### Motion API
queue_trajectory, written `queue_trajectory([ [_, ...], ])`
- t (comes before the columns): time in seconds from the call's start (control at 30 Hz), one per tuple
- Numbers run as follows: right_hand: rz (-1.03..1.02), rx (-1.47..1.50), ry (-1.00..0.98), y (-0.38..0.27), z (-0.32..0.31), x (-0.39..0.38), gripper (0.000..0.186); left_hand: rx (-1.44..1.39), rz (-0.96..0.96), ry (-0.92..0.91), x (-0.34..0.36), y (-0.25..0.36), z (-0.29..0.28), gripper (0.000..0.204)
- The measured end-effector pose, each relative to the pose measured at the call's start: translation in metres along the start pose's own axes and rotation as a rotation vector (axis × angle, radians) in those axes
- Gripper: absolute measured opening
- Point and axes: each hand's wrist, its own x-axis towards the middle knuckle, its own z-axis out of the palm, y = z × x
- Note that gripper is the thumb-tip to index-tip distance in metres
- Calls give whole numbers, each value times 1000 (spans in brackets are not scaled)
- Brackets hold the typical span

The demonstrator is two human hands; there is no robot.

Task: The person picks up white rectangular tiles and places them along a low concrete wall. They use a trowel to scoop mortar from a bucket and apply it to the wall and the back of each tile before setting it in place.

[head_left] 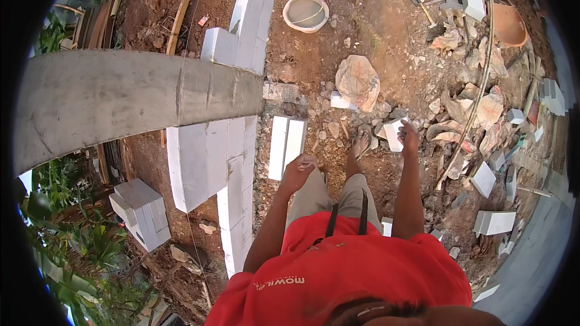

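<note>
My left hand (300,171), at lower centre, has its fingers curled closed; what is in it, if anything, is hard to make out. It hangs near two long white blocks (279,148) lying side by side beside the block wall. My right hand (408,137) has bent, slightly parted fingers over the edge of a short white block (393,134); I cannot tell whether it touches it. My sandaled foot (362,141) is just left of that block. A crumpled sack (356,81) lies on a white piece ahead.
White block wall (211,163) and concrete beam (103,102) are on the left, with stacked blocks (142,211) beyond. A basin of grey mix (306,14) sits ahead. Rubble, sacks, a long pole (477,115), scattered blocks (483,179) and an orange tub (507,24) cover the right.
</note>
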Motion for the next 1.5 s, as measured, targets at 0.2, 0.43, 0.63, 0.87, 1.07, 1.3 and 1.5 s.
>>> queue_trajectory([
  [0.2,77,47,33,18,-32,35,30,-136,133,-44,32,107,9,28],
  [0.43,199,172,250,115,-67,60,27,-78,-660,150,-31,-121,-55,37],
  [0.63,444,168,438,153,-84,39,34,193,-1034,-7,-92,-204,-70,33],
  [0.87,452,350,545,247,-111,123,58,-105,-568,-57,93,-147,27,22],
  [1.07,522,444,613,315,-142,225,92,-189,-321,-116,198,-84,86,24],
  [1.3,454,562,542,329,-144,285,116,105,-540,38,166,-236,40,23],
  [1.5,379,692,526,343,-145,301,110,112,-874,87,96,-295,16,28],
])
